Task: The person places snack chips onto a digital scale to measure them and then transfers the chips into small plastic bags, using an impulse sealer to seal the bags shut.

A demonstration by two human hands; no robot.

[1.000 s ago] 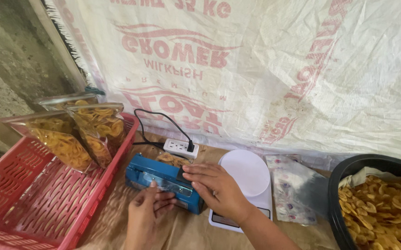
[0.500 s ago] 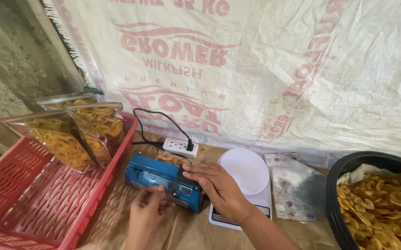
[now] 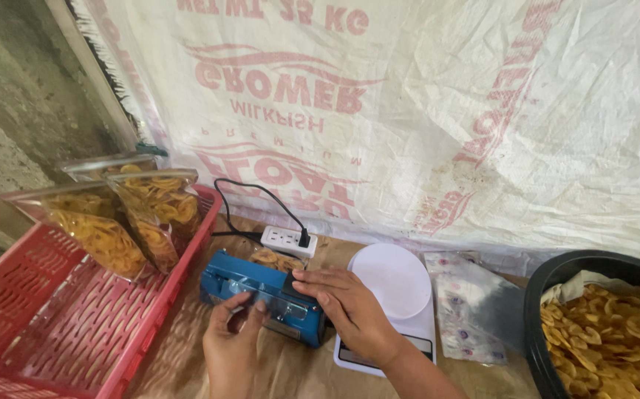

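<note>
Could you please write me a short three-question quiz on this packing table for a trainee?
1. True or false: the right hand presses on top of the blue heat sealer.
2. Which stands directly right of the sealer? A) white kitchen scale B) red crate C) black tub of chips
3. Fill in: the filled chip bags lean in the ____ crate.

Key:
1. True. The left hand meets the sealer's front edge.
2. A
3. red
</note>
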